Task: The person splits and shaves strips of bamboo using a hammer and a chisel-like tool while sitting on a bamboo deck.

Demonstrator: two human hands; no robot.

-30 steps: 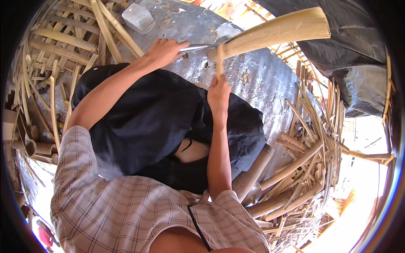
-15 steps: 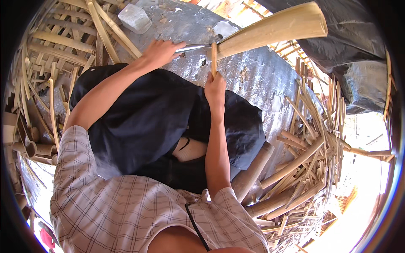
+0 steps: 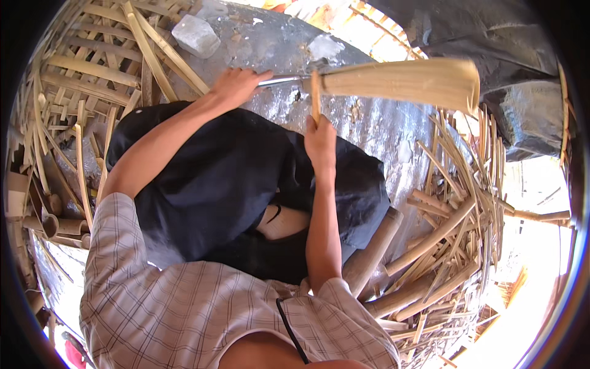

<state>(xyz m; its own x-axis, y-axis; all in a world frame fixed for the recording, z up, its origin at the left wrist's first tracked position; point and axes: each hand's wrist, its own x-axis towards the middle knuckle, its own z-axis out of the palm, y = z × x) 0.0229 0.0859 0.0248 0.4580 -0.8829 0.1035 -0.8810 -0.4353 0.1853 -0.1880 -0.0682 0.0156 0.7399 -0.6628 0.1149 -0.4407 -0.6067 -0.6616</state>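
Note:
My left hand (image 3: 236, 88), closed, holds a slim shiny metal tool (image 3: 281, 80) at the left. The tool's far end meets the narrow end of a broad pale wooden piece (image 3: 399, 79), likely bamboo, that flares toward the right and is blurred. Wrapped round a short wooden handle (image 3: 316, 98), my right hand (image 3: 321, 140) is closed in front of my knee. The handle's top crosses the spot where metal and wood meet, so the exact contact there is hard to make out.
Under the work lies a dark, shiny sheet (image 3: 369, 114). A grey stone block (image 3: 195, 37) sits at the far left, beside a woven bamboo lattice (image 3: 92, 74). Split bamboo strips (image 3: 455, 234) pile up on the right, and a bamboo pole (image 3: 375, 246) lies by my knee.
The broad wooden piece has swung down at its wide end, from slanting up to nearly level. My left hand has moved slightly nearer, and my right hand slightly nearer and to the right.

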